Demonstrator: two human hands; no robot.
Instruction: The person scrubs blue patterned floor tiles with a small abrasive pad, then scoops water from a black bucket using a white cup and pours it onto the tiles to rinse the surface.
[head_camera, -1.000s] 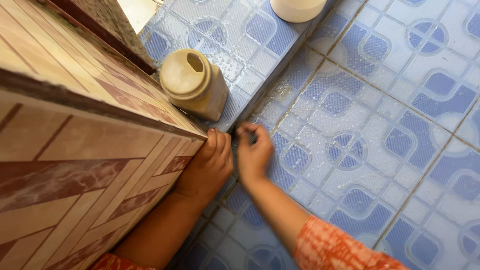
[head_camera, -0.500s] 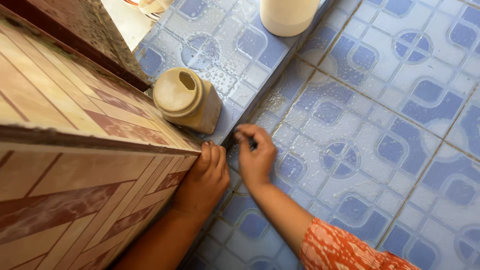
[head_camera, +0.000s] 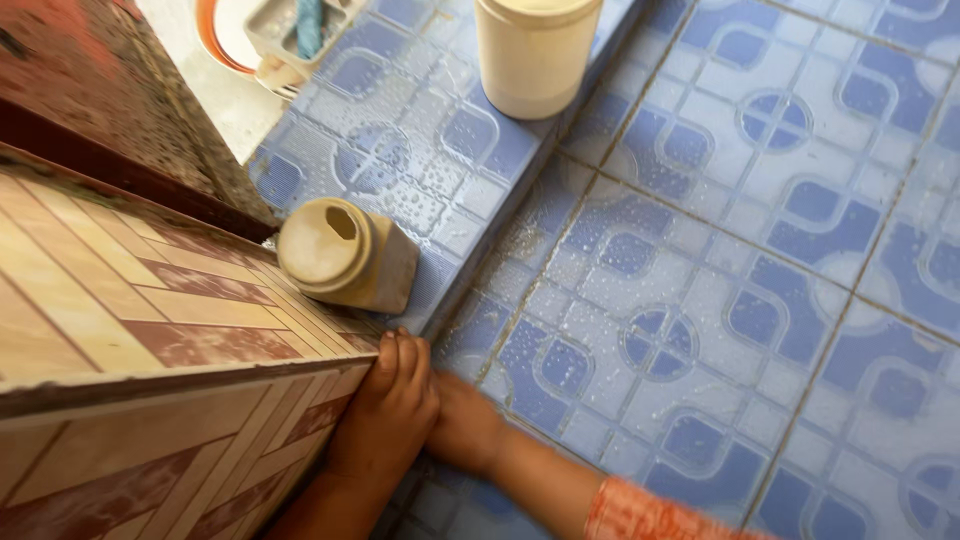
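Observation:
My left hand (head_camera: 390, 410) lies against the lower corner of a brown and cream tiled wall (head_camera: 150, 330), fingers together and curled onto its edge. My right hand (head_camera: 465, 432) is low on the wet blue patterned floor (head_camera: 700, 260), just right of the left hand and touching it. Its fingers are hidden behind the left hand. A beige jar (head_camera: 345, 255) with a hole in its lid lies on its side on the raised blue step (head_camera: 440, 140), a little above my left hand's fingertips.
A cream cylindrical container (head_camera: 535, 55) stands upright on the step at the top. At top left sit an orange-rimmed plate (head_camera: 215, 40) and a pale tray (head_camera: 290, 30) holding a blue item. A dark speckled stone slab (head_camera: 110, 110) tops the wall.
The view has shifted, so everything sits lower in the frame. My right hand has drawn back from the step's edge and tucked in behind my left hand, hiding its fingers.

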